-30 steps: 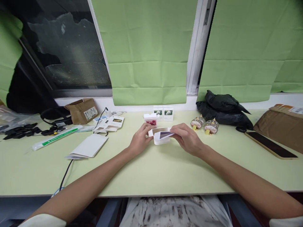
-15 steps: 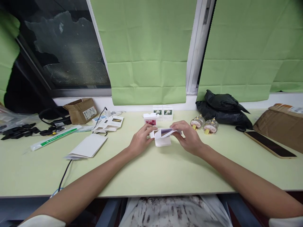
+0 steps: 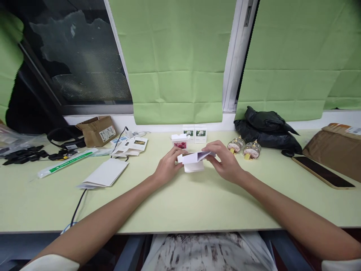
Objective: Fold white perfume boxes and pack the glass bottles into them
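And there they were, left forearm (image 3: pixel 115 212) and right forearm (image 3: pixel 293 213) slanting in from the lower corners! The left hand (image 3: pixel 167 165) pinched, fingers curled inward; opposite, the right hand (image 3: pixel 225 162) matched it, knuckles up, fingers bent towards its thumb, the pair nearly level, just apart.

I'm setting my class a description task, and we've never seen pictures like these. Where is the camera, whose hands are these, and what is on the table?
There is no machine here. A person's bare left hand and right hand are at work. One camera, worn on the person's head, looks forward and down. Both hands hold a white paper box with its flaps open. Beyond it, on the pale green table, stand a pink-pictured box and two flower-pictured boxes. To the right are two round gold-topped objects, black bags, a phone and a large carton. To the left lie folded white card and a small carton.
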`<act>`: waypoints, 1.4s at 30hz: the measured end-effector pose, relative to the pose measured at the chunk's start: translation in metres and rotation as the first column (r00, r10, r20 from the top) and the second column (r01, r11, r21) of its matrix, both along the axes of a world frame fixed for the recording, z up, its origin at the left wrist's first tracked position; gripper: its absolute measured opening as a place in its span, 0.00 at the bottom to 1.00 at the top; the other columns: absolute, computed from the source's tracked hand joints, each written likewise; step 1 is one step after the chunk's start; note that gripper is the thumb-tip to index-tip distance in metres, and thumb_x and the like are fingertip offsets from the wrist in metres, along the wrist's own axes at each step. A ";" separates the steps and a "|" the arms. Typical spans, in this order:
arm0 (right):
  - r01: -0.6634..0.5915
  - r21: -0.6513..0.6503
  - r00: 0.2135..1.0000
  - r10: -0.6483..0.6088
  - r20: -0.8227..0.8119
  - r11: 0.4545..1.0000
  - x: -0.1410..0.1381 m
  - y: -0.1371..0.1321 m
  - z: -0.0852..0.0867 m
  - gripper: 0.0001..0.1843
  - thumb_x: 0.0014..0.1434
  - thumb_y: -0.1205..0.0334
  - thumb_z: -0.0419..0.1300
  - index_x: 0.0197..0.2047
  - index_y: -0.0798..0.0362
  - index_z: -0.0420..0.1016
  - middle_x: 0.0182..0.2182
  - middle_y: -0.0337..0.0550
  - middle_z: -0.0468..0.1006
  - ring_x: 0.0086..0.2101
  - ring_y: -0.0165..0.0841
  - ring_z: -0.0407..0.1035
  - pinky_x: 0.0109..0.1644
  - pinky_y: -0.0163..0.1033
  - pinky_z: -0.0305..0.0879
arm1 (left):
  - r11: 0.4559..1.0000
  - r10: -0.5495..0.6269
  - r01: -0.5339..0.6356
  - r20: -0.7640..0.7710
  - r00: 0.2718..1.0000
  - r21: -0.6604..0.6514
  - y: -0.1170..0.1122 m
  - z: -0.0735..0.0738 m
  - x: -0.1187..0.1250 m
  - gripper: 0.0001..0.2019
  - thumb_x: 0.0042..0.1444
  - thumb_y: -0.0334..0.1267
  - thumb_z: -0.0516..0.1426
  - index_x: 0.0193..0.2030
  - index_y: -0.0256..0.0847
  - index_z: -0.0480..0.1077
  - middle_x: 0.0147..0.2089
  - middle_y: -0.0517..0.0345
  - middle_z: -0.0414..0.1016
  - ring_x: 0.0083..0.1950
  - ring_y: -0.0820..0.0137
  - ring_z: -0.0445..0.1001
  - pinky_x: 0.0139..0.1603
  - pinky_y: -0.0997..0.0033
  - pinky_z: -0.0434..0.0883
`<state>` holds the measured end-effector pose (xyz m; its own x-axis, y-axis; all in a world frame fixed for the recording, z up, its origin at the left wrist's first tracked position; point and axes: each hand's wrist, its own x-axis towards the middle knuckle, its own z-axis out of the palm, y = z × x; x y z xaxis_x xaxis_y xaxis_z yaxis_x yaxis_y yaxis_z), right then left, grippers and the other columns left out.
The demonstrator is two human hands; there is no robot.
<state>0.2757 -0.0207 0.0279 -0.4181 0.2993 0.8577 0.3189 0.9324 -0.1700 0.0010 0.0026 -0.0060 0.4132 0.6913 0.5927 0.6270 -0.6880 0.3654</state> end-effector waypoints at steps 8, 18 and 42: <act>0.058 -0.052 0.998 -0.056 0.029 0.997 0.001 0.003 0.000 0.18 0.74 0.69 0.52 0.62 0.41 0.67 0.49 0.48 0.73 0.49 0.41 0.72 0.48 0.47 0.77 | 0.999 -0.042 0.042 0.035 0.999 -0.002 0.005 -0.002 -0.004 0.21 0.65 0.32 0.58 0.64 0.51 0.70 0.59 0.53 0.72 0.51 0.64 0.77 0.44 0.66 0.75; 0.137 -0.066 0.990 -0.135 0.025 0.988 -0.002 -0.003 0.001 0.23 0.72 0.69 0.54 0.66 0.39 0.65 0.60 0.52 0.65 0.57 0.45 0.71 0.55 0.54 0.78 | 0.999 -0.044 0.044 0.016 0.999 -0.017 0.006 -0.001 -0.005 0.20 0.67 0.33 0.57 0.64 0.50 0.69 0.59 0.53 0.72 0.51 0.65 0.76 0.46 0.66 0.75; 0.138 -0.100 0.980 -0.122 0.154 0.985 0.007 0.005 0.000 0.29 0.73 0.70 0.49 0.72 0.35 0.61 0.57 0.51 0.66 0.48 0.40 0.73 0.46 0.46 0.80 | 0.995 -0.063 0.071 0.102 0.993 -0.076 0.007 0.006 -0.007 0.17 0.66 0.33 0.57 0.61 0.46 0.70 0.58 0.52 0.72 0.47 0.68 0.74 0.43 0.70 0.73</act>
<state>0.2829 -0.0155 0.0276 -0.4884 0.4486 0.7484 0.4653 0.8595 -0.2116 -0.0058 0.0092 -0.0004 0.4016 0.7110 0.5773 0.5385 -0.6932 0.4791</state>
